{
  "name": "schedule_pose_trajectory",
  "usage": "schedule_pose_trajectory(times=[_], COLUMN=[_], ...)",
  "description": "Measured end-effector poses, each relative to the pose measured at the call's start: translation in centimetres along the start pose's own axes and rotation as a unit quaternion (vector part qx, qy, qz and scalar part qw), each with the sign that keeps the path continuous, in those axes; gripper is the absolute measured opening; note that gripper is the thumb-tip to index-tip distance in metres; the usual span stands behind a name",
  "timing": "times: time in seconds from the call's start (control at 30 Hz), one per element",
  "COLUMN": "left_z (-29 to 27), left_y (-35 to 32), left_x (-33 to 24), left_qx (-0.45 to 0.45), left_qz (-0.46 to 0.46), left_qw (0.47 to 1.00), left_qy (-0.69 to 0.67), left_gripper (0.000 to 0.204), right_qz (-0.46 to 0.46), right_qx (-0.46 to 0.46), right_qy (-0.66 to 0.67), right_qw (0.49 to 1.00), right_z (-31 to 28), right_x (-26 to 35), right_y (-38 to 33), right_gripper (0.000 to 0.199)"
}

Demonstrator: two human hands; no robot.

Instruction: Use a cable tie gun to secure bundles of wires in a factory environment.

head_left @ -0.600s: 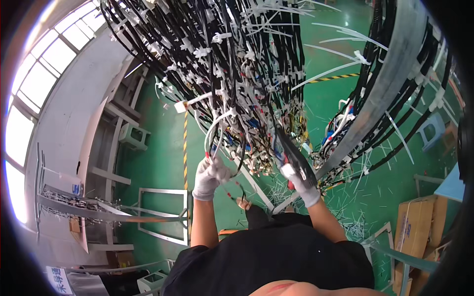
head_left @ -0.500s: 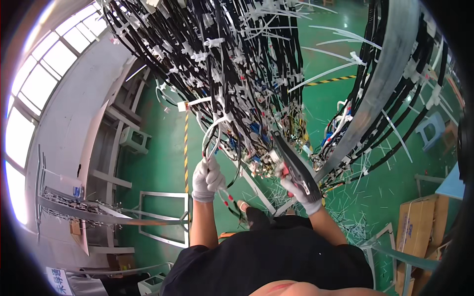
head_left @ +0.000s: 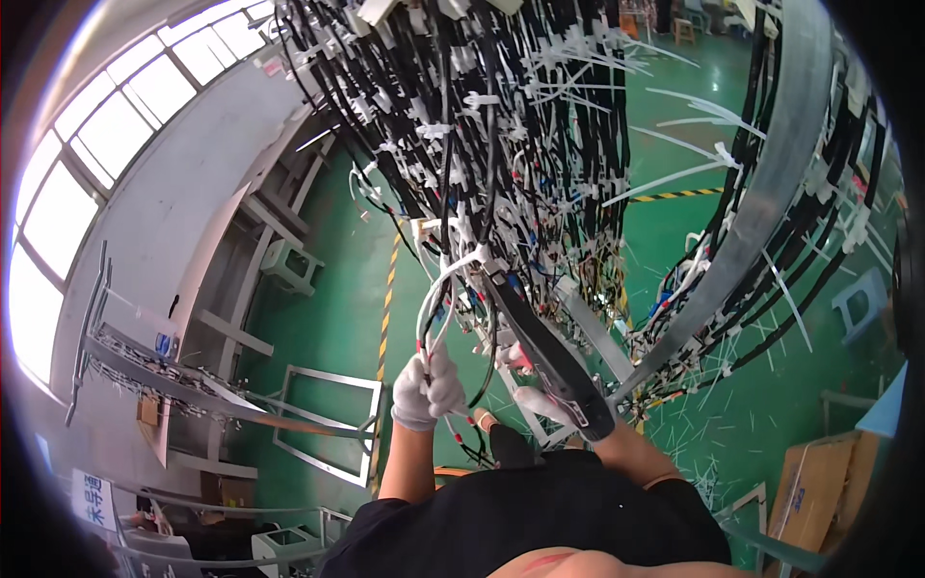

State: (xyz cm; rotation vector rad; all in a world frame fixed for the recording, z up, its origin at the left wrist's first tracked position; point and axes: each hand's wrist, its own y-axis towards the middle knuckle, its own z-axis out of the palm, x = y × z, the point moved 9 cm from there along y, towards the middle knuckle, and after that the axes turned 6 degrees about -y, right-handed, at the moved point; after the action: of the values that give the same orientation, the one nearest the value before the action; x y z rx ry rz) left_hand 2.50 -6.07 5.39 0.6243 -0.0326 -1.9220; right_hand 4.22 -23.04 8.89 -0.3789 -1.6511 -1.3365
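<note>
My left hand (head_left: 429, 393), in a white glove, is closed around a thin bundle of white and black wires (head_left: 436, 318) at the lower end of a hanging harness. Red-marked wire ends (head_left: 469, 435) dangle below the fist. In my gloved right hand (head_left: 541, 403) is a long black cable tie gun (head_left: 544, 339), gripped round its handle, with a red part by the fingers. Its nose points up and left, up against the wire bundle near a white tie (head_left: 474, 256); whether it touches is too small to tell. The tool's body partly hides the right hand.
A dense curtain of black wire harnesses (head_left: 540, 106) with white ties hangs ahead. A curved metal rail (head_left: 771, 183) with more cables runs along the right. Cut tie pieces (head_left: 674, 443) litter the green floor. A cardboard box (head_left: 809, 486) stands at the lower right, stools (head_left: 291, 267) at left.
The cable tie gun has moved left and up, its nose now by the wires above my left hand. The whole view has shifted, and my left hand still grips the wires.
</note>
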Motion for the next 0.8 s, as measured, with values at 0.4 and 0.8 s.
schedule_pose_trajectory(times=[0.4,0.8], left_z=[-2.2,-7.6], left_y=[-0.5,10.9], left_x=[-2.5,1.5], left_qx=[-0.052,-0.188], left_qz=[-0.01,-0.083], left_qw=[0.995,0.954], left_qy=[0.087,0.22], left_gripper=[0.059,0.024], right_qz=[0.145,0.286], right_qx=[0.001,-0.118], right_qy=[0.376,0.652], right_qw=[0.915,0.692], right_z=[-1.5,1.5], right_x=[-2.7,-9.9], right_y=[-2.8,-10.5], right_gripper=[0.042,0.051])
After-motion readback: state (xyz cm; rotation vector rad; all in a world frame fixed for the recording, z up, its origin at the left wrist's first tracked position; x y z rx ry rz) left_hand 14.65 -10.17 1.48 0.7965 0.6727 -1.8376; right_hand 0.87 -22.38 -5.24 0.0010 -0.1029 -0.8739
